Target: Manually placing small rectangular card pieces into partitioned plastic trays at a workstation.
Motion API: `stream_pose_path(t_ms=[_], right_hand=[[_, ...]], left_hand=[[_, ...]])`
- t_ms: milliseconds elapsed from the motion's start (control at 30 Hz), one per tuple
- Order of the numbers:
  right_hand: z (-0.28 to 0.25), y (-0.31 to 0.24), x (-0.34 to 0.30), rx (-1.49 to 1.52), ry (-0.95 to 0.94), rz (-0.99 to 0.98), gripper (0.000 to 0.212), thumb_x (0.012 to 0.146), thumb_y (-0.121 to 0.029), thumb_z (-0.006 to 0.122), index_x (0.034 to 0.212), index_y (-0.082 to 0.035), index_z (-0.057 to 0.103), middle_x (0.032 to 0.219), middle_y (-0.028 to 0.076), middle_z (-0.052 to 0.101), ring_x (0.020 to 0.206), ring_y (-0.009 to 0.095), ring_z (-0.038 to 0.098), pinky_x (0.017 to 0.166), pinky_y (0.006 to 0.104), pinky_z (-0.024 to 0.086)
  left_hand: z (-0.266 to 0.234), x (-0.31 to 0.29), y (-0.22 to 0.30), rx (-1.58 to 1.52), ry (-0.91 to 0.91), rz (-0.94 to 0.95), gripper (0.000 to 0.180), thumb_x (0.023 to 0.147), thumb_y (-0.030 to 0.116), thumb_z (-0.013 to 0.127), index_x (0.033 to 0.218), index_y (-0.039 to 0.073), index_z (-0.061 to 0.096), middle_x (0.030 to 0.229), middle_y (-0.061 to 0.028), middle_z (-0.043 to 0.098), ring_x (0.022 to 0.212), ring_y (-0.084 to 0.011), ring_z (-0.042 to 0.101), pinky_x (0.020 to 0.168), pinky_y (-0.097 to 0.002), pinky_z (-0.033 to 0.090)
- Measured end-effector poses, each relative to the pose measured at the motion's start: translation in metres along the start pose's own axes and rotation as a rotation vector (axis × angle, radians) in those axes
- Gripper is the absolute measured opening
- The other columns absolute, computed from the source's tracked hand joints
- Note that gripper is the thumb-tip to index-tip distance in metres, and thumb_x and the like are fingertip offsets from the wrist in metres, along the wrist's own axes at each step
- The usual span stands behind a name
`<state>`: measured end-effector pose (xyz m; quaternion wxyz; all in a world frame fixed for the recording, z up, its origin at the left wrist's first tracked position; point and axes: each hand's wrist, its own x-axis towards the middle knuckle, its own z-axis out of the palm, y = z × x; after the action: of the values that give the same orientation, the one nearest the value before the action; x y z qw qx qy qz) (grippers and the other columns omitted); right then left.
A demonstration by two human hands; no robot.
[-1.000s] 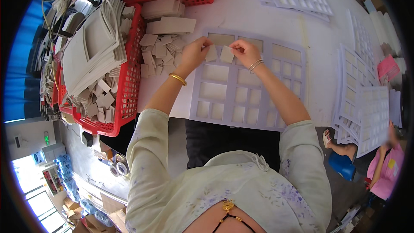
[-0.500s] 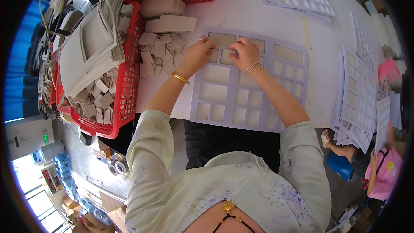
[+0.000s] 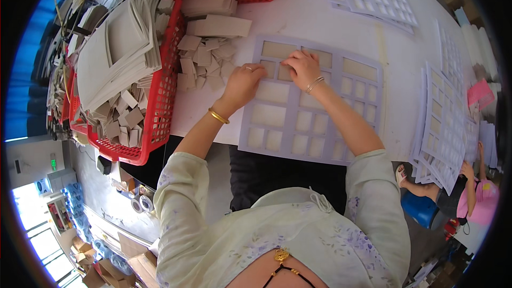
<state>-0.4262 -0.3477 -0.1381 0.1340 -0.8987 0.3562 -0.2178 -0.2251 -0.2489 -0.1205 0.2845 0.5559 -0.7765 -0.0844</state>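
We watch the left hand (image 3: 245, 82) at the upper-left edge of the lavender grid panel (image 3: 294, 101), right hand (image 3: 304, 70) over it, fingers curled nearly together, any hold we can't tell, panel flat on the tabletop (image 3: 304, 8)

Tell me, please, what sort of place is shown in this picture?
Probably a workshop: a red perforated plastic basket holds grey card-like pieces, pale lavender gridded panels lie on a white table, and brown cardboard boxes show at lower left.

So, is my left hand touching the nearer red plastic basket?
Apart: head view shows white tabletop between your left hand and the red plastic basket.
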Motion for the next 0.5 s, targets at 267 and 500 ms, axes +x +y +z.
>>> stream_pose_path(t_ms=[267, 500], right_hand=[[-0.006, -0.022, -0.017, -0.322, -0.170, -0.060, 0.022, 0.072, -0.009, 0.061, 0.090, -0.019, 0.068, 0.101, -0.005, 0.060, 0.102, 0.014, 0.050, 0.088, 0.0378, 0.032], [-0.009, -0.038, -0.015, -0.313, -0.244, -0.049, 0.023, 0.072, -0.007, 0.060, 0.092, -0.018, 0.065, 0.106, -0.005, 0.059, 0.108, 0.014, 0.049, 0.090, 0.0381, 0.032]], left_hand=[[-0.067, -0.060, 0.058, 0.026, 0.098, -0.008, 0.023, 0.074, -0.005, 0.059, 0.094, 0.008, 0.061, 0.112, -0.0082, 0.060, 0.095, -0.0291, 0.057, 0.080, -0.0392, 0.045], [-0.173, -0.125, 0.075, 0.189, 0.267, -0.084, 0.026, 0.069, -0.008, 0.060, 0.091, 0.007, 0.063, 0.099, -0.0072, 0.062, 0.084, -0.0268, 0.059, 0.073, -0.0354, 0.046]])
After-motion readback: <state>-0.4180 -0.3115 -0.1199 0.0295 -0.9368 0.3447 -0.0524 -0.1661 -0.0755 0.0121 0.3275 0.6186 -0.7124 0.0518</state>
